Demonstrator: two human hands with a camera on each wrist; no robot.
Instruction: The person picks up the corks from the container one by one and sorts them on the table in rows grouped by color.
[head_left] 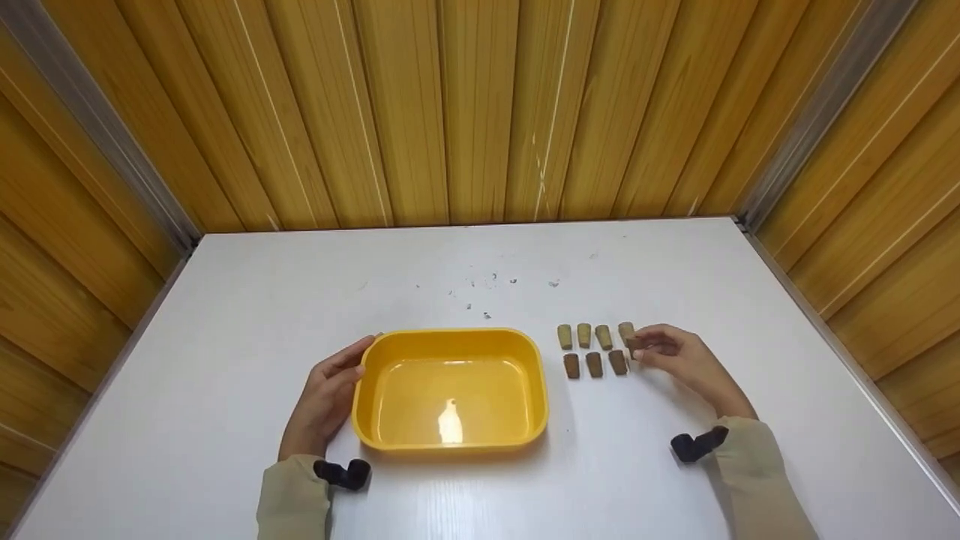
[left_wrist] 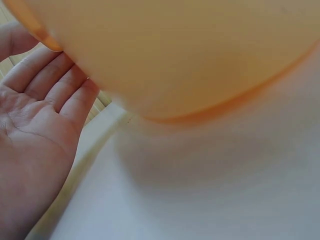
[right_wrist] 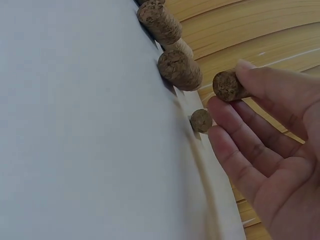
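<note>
My left hand (head_left: 328, 394) grips the left side of a yellow plastic basin (head_left: 450, 448), thumb near the rim. In the left wrist view its fingers (left_wrist: 52, 82) lie against the basin's outer wall (left_wrist: 200, 60). My right hand (head_left: 686, 364) pinches a dark brown cork (right_wrist: 227, 86) between thumb and fingers, just above the table. Near its fingertips lies a light cork (head_left: 625, 332), the right end of a row of several light corks (head_left: 584, 335). Three dark corks (head_left: 594, 364) form a nearer row, left of the right hand.
The white table (head_left: 262, 292) carries small dark specks (head_left: 487, 315) behind the basin. Wood-look panel walls (head_left: 480, 112) enclose the back and both sides. Black camera mounts (head_left: 345, 474) sit at both wrists. Inside the basin only a light reflection shows.
</note>
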